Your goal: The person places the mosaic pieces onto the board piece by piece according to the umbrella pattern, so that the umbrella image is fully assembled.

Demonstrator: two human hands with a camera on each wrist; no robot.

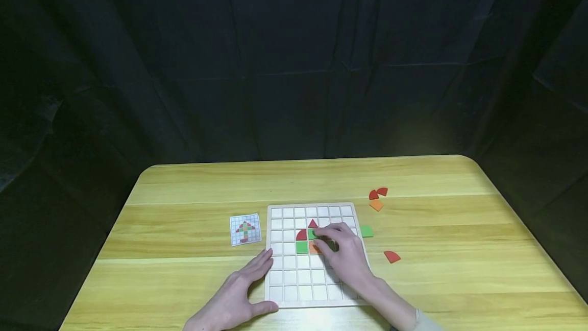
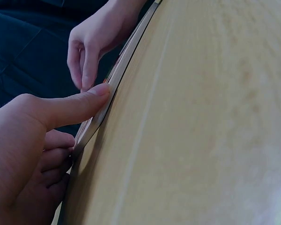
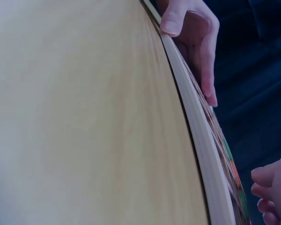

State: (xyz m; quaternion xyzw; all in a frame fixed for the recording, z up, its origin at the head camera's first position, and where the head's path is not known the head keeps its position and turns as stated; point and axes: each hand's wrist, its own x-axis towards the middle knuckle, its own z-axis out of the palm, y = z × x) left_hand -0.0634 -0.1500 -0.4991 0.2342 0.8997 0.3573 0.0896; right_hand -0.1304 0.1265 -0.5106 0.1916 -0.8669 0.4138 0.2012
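Note:
My left hand [image 1: 236, 287] lies along the left edge of a pale gridded board [image 1: 289, 277]. Its fingers stretch along the side and its thumb [image 2: 91, 98] rests at the near corner. Over the middle of the board, my right hand [image 1: 344, 249] has its thumb and index finger bent, tips at a green square tile [image 1: 311, 234] and an orange tile [image 1: 313, 248]. I cannot tell whether they grip a tile. Around them sit a red triangle [image 1: 313, 224], a red quarter-round tile [image 1: 301, 235] and another green square [image 1: 301, 247]. The right hand partly hides the board's middle.
A small pattern card [image 1: 250, 221] with a coloured arrow lies left of the board. To the right are red quarter-round pieces [image 1: 392, 256], an orange piece [image 1: 376, 205] and a green piece [image 1: 366, 231] on the wooden table [image 1: 459, 269]. Dark cloth hangs behind.

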